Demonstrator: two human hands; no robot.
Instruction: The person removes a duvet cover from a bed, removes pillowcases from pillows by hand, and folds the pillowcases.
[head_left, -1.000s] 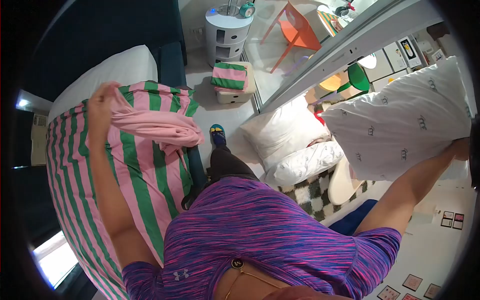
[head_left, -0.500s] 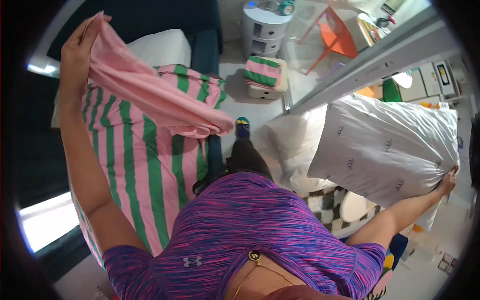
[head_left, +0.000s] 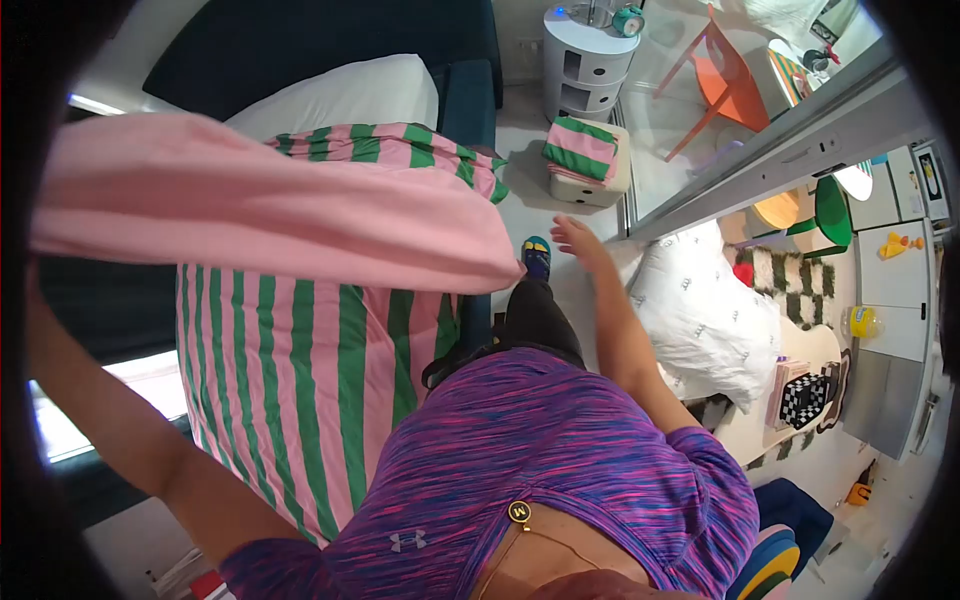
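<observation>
A long pink cloth [head_left: 290, 210] stretches in the air across the left half of the head view, blurred at its left end. My left arm [head_left: 110, 430] reaches up to that end and holds the cloth up; the fingers are hidden behind it. My right hand [head_left: 572, 236] is empty with its fingers apart, just right of the cloth's lower end and apart from it. Below the cloth lies a pink-and-green striped duvet [head_left: 300, 370] on the bed. A white pillow with small printed marks [head_left: 705, 310] rests to the right, against other white bedding.
A white pillow [head_left: 350, 95] lies at the bed's dark headboard [head_left: 330, 40]. Folded striped fabric [head_left: 580, 150] sits on a low cream unit [head_left: 590, 190], near a round white cabinet [head_left: 590, 65]. An orange chair [head_left: 725, 90] stands behind the glass partition [head_left: 770, 165].
My right hand has let go of the printed pillow, which now lies at the right, and has come in toward the cloth. My left hand has moved left and lower, spreading the pink cloth wider.
</observation>
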